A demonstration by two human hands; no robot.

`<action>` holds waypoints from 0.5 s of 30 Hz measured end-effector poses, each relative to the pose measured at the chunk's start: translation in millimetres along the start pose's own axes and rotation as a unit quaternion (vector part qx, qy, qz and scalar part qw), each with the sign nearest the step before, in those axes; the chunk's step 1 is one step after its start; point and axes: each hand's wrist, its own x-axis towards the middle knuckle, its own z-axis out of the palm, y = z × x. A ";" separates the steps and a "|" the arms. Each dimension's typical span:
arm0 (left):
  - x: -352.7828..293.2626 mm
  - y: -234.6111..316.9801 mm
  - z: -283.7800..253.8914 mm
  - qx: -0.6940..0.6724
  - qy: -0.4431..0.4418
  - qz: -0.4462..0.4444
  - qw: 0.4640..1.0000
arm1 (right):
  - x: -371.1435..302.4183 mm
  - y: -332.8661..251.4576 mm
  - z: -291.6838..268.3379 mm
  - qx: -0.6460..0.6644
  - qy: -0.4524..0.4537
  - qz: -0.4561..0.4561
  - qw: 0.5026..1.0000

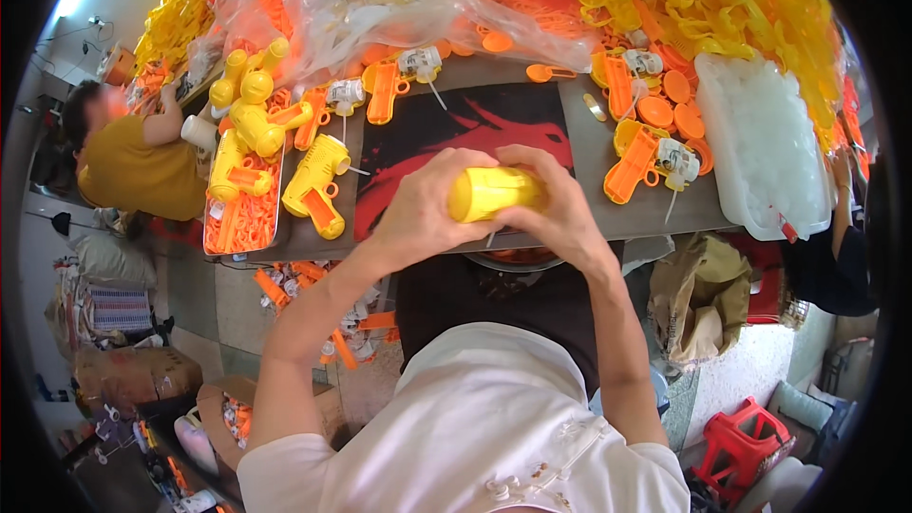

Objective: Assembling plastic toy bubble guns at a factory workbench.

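Note:
Over the near edge of the worktable I hold a yellow rounded plastic toy-gun body [486, 194] between both hands. My left hand [423, 201] grips its left end, and my right hand [559, 207] wraps round the other end, with the thumbs below. The fingers hide part of it, including whatever lies inside. Beneath the hands a black-and-red mat [456, 123] covers the table. To the left lies a yellow toy gun with an orange trigger part [318, 185]. An orange handle piece with a white motor unit [635, 166] lies at the right.
A tray of small orange parts [249, 223] at the left carries several yellow guns. A white translucent tub [760, 147] stands at the right. Heaps of yellow parts [703, 9] and plastic bags [351, 5] line the back. A person in a yellow shirt [138, 166] sits far left.

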 end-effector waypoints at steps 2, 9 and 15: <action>-2.9 -2.3 -8.8 -0.022 -0.015 0.011 1.000 | -9.1 5.0 -7.6 0.067 0.002 0.006 0.998; -12.7 -13.1 -10.2 -0.045 0.019 0.090 0.995 | 0.5 -4.0 4.7 0.186 0.036 0.047 0.981; -10.2 -20.2 -22.9 -0.125 0.029 0.115 0.985 | -8.7 -10.3 2.6 0.277 0.020 0.031 0.960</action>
